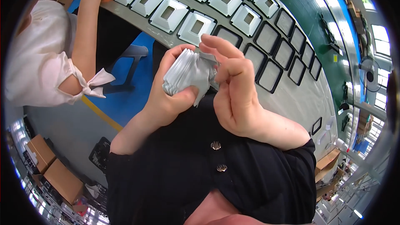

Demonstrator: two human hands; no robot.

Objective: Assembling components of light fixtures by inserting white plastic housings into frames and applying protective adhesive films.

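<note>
Many thin, silvery-white packets [185, 74] sit bundled before me, my left hand [173, 102] closed firmly around them; my right hand [237, 85] curls at their edge, any pinch hidden. Even pressure should prevent fanning. Beyond: white, sloped, black-rimmed pieces [187, 29], grey table [302, 104].

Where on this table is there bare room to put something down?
The widest bare patch of the table is bordered by the black frames, your right forearm and the small lone frame. It's crowded farther up-left, where white pieces with rectangular openings sit in close rows beside the frames.
</note>
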